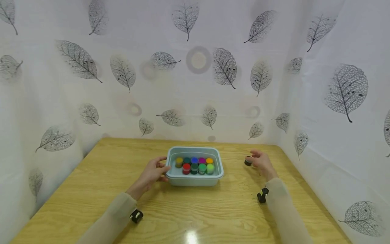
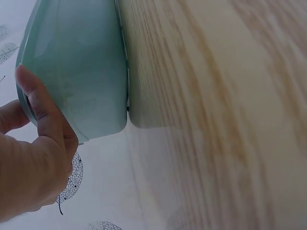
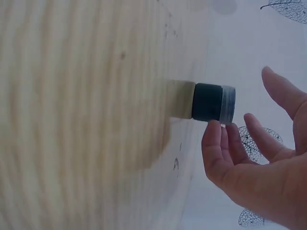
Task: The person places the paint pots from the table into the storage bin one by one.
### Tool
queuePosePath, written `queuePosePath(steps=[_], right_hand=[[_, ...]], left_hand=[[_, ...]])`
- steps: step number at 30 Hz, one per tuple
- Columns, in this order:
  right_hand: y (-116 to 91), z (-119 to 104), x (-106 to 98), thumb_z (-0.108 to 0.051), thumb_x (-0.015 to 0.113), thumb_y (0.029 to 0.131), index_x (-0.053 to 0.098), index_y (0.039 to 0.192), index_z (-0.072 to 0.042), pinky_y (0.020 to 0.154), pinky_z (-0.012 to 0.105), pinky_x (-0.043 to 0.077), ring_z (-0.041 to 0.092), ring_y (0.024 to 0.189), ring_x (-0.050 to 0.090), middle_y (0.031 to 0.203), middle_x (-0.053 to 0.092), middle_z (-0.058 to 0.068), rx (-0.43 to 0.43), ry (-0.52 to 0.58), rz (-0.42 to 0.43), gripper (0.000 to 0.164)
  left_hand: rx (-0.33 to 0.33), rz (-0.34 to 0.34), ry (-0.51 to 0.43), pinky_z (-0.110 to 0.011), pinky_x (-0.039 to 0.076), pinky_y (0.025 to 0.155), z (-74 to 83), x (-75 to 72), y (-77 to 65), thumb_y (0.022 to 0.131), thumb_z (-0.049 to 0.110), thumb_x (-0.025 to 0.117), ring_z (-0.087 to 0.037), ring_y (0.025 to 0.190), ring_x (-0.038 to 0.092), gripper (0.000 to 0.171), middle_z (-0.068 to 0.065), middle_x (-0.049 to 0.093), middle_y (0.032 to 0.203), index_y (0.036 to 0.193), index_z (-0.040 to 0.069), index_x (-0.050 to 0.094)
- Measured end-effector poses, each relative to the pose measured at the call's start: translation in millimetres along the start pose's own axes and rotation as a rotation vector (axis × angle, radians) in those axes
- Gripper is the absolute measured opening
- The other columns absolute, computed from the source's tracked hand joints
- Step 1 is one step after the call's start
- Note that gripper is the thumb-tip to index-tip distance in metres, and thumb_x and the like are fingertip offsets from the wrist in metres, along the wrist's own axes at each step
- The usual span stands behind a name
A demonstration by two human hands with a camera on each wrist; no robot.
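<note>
A pale blue-green plastic tub [image 1: 195, 182] stands on the table, with several small paint jars in two rows inside. Among them are a red jar [image 1: 186, 169], a blue jar [image 1: 194, 161] and a lime green jar [image 1: 210, 169]. My left hand [image 1: 152, 172] grips the tub's left end at the rim; the left wrist view shows its fingers [image 2: 45, 108] against the tub's wall. To the right, a single dark paint jar [image 3: 207, 102] with a clear lid stands upright on the table. Beside it is my right hand [image 1: 262, 163], fingertips at the lid's edge and thumb spread apart.
The wooden table [image 1: 170, 213] carries faint dark specks near the right forearm. A white curtain [image 1: 195, 95] with leaf prints hangs behind and along both sides. A black wrist device [image 1: 136, 216] sits on the left wrist, another black device [image 1: 262, 195] on the right.
</note>
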State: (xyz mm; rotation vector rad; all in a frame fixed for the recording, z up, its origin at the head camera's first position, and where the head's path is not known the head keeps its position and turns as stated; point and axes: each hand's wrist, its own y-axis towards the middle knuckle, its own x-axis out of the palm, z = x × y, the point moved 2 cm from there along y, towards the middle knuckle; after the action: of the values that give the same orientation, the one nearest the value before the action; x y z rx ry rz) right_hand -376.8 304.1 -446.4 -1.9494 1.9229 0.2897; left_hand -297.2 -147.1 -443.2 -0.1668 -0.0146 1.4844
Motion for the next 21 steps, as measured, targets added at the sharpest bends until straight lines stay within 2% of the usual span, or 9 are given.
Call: queuePosePath(steps=[3,4,7,10,13,17,21], right_hand=[[2,0,-2,-0.018,0.062,0.096,0.030,0.150,0.004,0.088,0.040,0.055,0.035,0.111,0.054,0.150,0.032,0.032,0.008,-0.091,-0.043,0.066],[2,0,-3,-0.019,0.062,0.096,0.031,0.150,0.004,0.088,0.039,0.056,0.035,0.111,0.056,0.150,0.033,0.032,0.013,-0.108,-0.060,0.066],[5,4,-6,-0.020,0.063,0.096,0.033,0.148,0.005,0.094,0.040,0.055,0.038,0.115,0.059,0.149,0.034,0.032,0.025,-0.142,-0.104,0.065],[9,10,-9,-0.019,0.064,0.095,0.035,0.147,0.005,0.102,0.045,0.051,0.041,0.123,0.056,0.149,0.034,0.032,0.031,-0.115,-0.132,0.065],[14,15,-12,-0.017,0.066,0.094,0.037,0.147,0.005,0.102,0.043,0.051,0.040,0.124,0.056,0.148,0.037,0.032,0.025,-0.092,-0.140,0.064],[20,21,-14,-0.014,0.067,0.093,0.039,0.146,0.005,0.098,0.037,0.055,0.030,0.117,0.061,0.147,0.040,0.031,0.003,-0.084,-0.154,0.063],[24,24,-16,-0.016,0.070,0.091,0.042,0.144,0.004,0.089,0.032,0.058,0.016,0.103,0.065,0.144,0.044,0.029,-0.017,-0.130,-0.157,0.063]], left_hand=[[-0.002,0.002,0.001,-0.030,0.060,0.058,0.2,0.0,0.2,0.095,0.005,0.062,-0.019,0.079,0.066,0.058,-0.011,0.056,0.100,0.147,0.001,0.038],[-0.003,0.001,0.001,-0.030,0.060,0.058,0.2,-0.1,0.3,0.095,0.005,0.062,-0.019,0.079,0.066,0.058,-0.011,0.056,0.100,0.147,0.001,0.038],[-0.007,-0.004,0.005,-0.030,0.060,0.058,0.3,-0.2,0.2,0.095,0.006,0.062,-0.019,0.079,0.066,0.058,-0.012,0.056,0.101,0.148,0.001,0.038],[-0.009,-0.004,0.008,-0.030,0.060,0.058,0.9,-0.4,-0.3,0.095,0.006,0.062,-0.019,0.079,0.066,0.058,-0.012,0.056,0.102,0.148,0.002,0.037],[-0.007,-0.005,0.009,-0.030,0.060,0.058,1.4,-0.3,-0.7,0.096,0.006,0.061,-0.018,0.078,0.065,0.058,-0.012,0.056,0.102,0.148,0.001,0.037],[-0.010,-0.007,0.004,-0.030,0.060,0.058,1.5,-0.1,-1.0,0.096,0.006,0.061,-0.018,0.079,0.065,0.058,-0.013,0.055,0.103,0.148,0.001,0.037],[-0.012,-0.002,0.000,-0.029,0.060,0.058,2.2,0.1,-1.7,0.095,0.006,0.061,-0.018,0.079,0.065,0.057,-0.013,0.056,0.103,0.148,0.002,0.038]])
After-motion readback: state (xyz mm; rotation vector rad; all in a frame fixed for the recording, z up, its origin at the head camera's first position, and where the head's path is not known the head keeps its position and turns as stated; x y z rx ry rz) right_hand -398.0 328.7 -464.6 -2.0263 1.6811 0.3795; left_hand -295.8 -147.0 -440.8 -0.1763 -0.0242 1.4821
